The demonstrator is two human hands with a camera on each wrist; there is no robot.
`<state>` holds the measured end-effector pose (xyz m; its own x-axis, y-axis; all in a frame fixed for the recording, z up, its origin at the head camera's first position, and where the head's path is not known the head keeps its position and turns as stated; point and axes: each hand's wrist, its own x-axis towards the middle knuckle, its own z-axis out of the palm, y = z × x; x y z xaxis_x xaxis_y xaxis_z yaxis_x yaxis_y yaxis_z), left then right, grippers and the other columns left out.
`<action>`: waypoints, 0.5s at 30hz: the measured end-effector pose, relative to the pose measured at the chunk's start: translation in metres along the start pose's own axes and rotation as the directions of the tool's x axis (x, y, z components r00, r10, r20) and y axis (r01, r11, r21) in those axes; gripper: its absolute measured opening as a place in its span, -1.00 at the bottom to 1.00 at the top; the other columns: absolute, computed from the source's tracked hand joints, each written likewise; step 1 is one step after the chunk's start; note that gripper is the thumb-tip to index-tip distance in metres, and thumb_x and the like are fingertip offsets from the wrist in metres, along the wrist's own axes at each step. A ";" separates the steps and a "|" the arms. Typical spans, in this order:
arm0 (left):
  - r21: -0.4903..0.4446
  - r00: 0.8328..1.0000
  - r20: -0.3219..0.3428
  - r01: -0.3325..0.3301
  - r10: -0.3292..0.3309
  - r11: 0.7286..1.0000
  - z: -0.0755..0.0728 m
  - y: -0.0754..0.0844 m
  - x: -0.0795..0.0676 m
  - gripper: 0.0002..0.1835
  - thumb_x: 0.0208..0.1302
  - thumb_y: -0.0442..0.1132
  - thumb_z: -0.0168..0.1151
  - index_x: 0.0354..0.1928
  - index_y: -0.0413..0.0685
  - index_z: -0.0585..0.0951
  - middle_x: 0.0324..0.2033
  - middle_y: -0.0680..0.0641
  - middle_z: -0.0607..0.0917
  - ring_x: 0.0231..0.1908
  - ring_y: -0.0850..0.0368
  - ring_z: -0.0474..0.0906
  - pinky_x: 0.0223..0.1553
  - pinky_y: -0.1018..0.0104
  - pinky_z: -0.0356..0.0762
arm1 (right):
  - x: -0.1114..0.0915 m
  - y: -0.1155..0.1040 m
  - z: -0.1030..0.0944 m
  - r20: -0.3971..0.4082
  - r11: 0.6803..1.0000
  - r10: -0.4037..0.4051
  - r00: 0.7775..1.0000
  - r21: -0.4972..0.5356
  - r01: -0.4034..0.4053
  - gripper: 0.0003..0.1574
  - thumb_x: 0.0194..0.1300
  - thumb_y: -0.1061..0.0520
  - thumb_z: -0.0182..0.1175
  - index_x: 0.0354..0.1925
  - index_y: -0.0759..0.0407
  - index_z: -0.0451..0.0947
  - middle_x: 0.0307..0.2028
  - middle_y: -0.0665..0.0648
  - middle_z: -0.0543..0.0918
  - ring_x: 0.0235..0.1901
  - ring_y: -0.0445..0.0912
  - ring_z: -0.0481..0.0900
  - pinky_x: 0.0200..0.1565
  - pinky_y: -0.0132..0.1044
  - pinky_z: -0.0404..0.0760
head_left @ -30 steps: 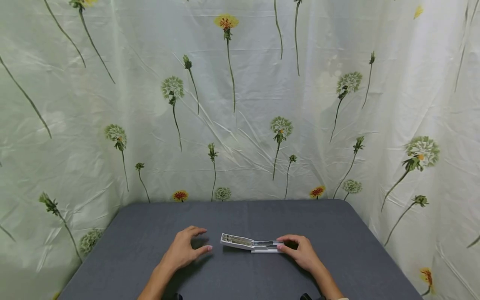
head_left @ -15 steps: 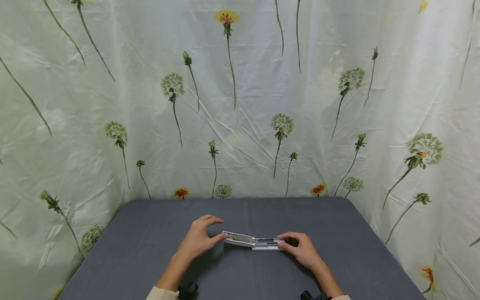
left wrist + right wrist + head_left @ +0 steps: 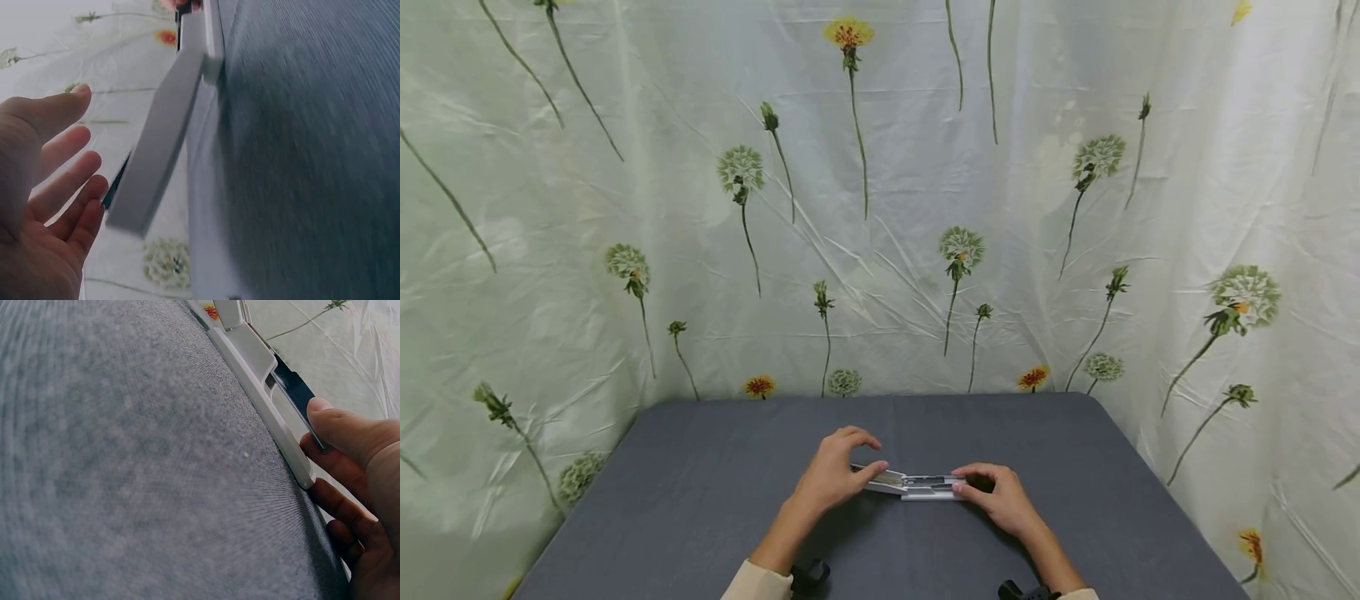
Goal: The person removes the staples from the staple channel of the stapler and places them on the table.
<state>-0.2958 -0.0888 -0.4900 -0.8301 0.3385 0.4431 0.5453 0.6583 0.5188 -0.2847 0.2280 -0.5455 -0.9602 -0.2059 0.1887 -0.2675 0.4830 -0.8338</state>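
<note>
White stapler (image 3: 929,493) unfolded on the desk (image 3: 715,458), midway between its side edges, well in from the far edge; right hand (image 3: 1002,498) pinches its dark strip (image 3: 296,390); left hand (image 3: 833,473) loosely spread beside the raised lid (image 3: 156,140); contact there hard to tell.

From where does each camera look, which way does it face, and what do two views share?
Head: worn on the head, facing forward and down at the opened white stapler, grey table and flowered cloth; left hand and right hand show, with forearms.
Left wrist: tilted sideways, facing the stapler's raised part; left hand at image left, a sliver of right hand at top.
Right wrist: tilted, facing the stapler's base; right hand at image right, pinching the dark strip.
Shared: both wrist views show stapler, table and cloth.
</note>
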 end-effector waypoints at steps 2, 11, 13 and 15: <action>-0.012 1.000 0.006 -0.004 0.004 1.000 0.004 0.004 0.003 -0.75 0.23 -0.03 0.52 -0.10 0.13 0.74 -0.05 0.07 0.73 0.05 0.04 0.66 0.08 -0.01 0.64 | 0.000 0.000 0.000 -0.003 1.000 -0.007 1.000 0.001 0.007 -0.71 0.27 -0.08 0.46 -0.07 -0.03 0.79 -0.14 0.02 0.82 -0.21 -0.33 0.63 -0.13 -0.40 0.58; -0.027 0.999 0.037 -0.037 0.038 0.999 0.025 0.018 0.014 -0.79 0.29 -0.10 0.48 -0.10 0.02 0.76 -0.03 -0.01 0.74 0.08 -0.05 0.65 0.11 -0.08 0.61 | 0.001 0.000 0.001 -0.005 1.000 0.022 1.000 0.015 -0.022 -0.70 0.25 -0.07 0.48 -0.08 -0.02 0.79 -0.14 0.03 0.81 -0.23 -0.32 0.64 -0.14 -0.40 0.58; -0.020 0.998 0.049 -0.039 0.039 0.999 0.029 0.020 0.015 -0.80 0.30 -0.12 0.47 -0.10 0.00 0.76 -0.04 0.00 0.74 0.07 -0.05 0.65 0.11 -0.06 0.61 | 0.000 0.000 0.002 -0.002 0.999 0.024 1.000 0.022 -0.024 -0.70 0.26 -0.07 0.47 -0.07 -0.01 0.79 -0.14 0.04 0.81 -0.24 -0.31 0.65 -0.15 -0.41 0.58; -0.009 0.998 0.055 -0.041 0.041 0.999 0.034 0.022 0.016 -0.82 0.30 -0.13 0.47 -0.12 0.01 0.77 -0.06 0.01 0.74 0.06 -0.04 0.65 0.11 -0.04 0.61 | 0.000 0.000 0.002 0.001 0.999 0.018 1.000 0.032 -0.018 -0.70 0.27 -0.06 0.47 -0.07 0.00 0.79 -0.14 0.05 0.81 -0.23 -0.31 0.65 -0.15 -0.40 0.59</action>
<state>-0.3013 -0.0466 -0.4963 -0.8120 0.4018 0.4234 0.5799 0.6376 0.5071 -0.2848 0.2266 -0.5462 -0.9648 -0.1982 0.1728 -0.2471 0.4593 -0.8532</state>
